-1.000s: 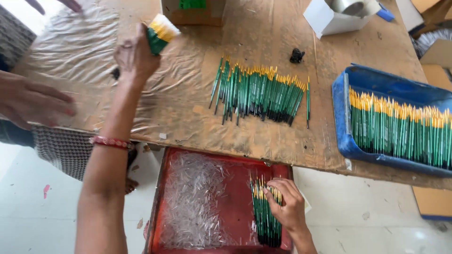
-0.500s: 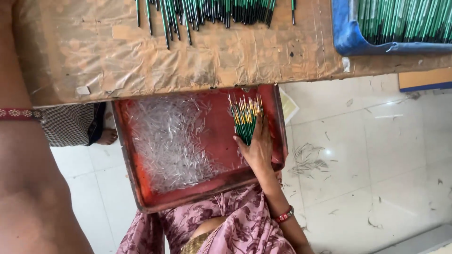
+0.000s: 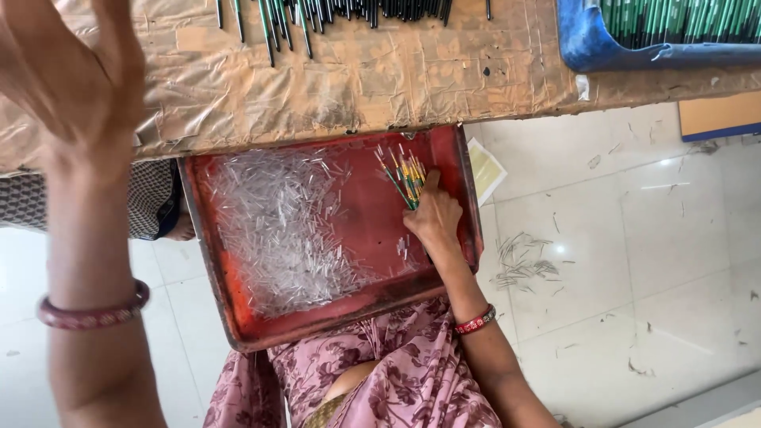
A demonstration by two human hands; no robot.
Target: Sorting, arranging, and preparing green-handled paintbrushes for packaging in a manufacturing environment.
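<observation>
A row of dark green pens (image 3: 341,11) lies along the far part of the brown paper-covered desk (image 3: 357,75). At the desk's right end stands a blue tray (image 3: 587,43) filled with more green pens (image 3: 682,17). On the pale tiled floor (image 3: 634,261), scattered thin scraps (image 3: 523,257) lie beside a yellowish sheet (image 3: 485,168)

The tray (image 3: 238,317) sits on the person's lap, just below the table (image 3: 357,79) edge. A pile of small tubes (image 3: 273,230) lies in the left part of the tray. A bunch of pens (image 3: 404,176) lies in the top right part of the tray, under the right hand (image 3: 434,218). More pens (image 3: 333,9) lie on the table, above the tray. A bin (image 3: 602,47) sits on the table, up and right of the tray. The left hand (image 3: 67,71) is up and left of the tray.
</observation>
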